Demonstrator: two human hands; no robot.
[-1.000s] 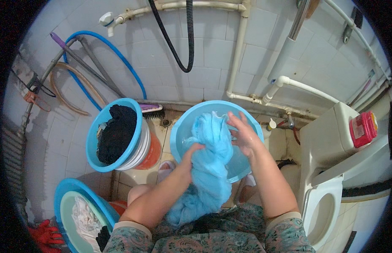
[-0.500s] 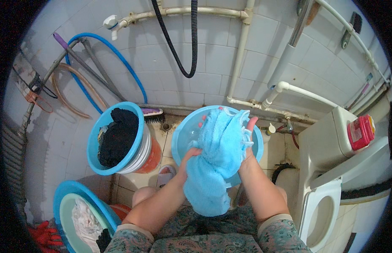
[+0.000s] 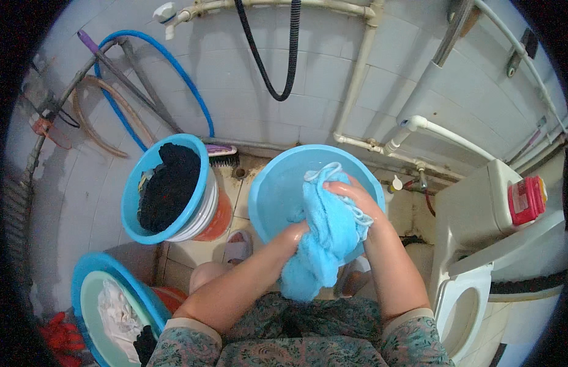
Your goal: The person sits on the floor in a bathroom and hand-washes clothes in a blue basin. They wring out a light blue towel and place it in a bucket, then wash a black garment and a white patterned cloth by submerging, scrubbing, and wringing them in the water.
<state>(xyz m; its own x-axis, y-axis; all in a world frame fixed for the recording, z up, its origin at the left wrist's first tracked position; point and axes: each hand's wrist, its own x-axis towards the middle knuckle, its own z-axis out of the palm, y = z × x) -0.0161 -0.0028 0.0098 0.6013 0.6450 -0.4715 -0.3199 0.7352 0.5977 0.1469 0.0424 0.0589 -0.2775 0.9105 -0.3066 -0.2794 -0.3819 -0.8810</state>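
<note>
Held a fluffy light-blue cloth point(image 3: 330, 220) in a bunch over the round blue basin point(image 3: 274, 183). Let the lower end droop past the basin's near rim. Bent the right hand point(image 3: 354, 197) around the cloth's upper right part, above the basin's right half, with fingers curled over the folds. Pressed the left hand point(image 3: 296, 233) to the cloth's left side, near the basin's near left edge; could not tell the bend of those fingers, hidden in the cloth. Had a blue tub point(image 3: 128, 208) left of the basin, filled with black fabric point(image 3: 169, 186) and set on an orange bucket point(image 3: 218, 214). Noted a purple-backed brush point(image 3: 221, 150) near the basin's far left side. Saw white fabric point(image 3: 120, 315) in a pale-green tub point(image 3: 90, 300), well apart from the basin, toward the lower left. Had a toilet point(image 3: 461, 208) to the basin's right.
</note>
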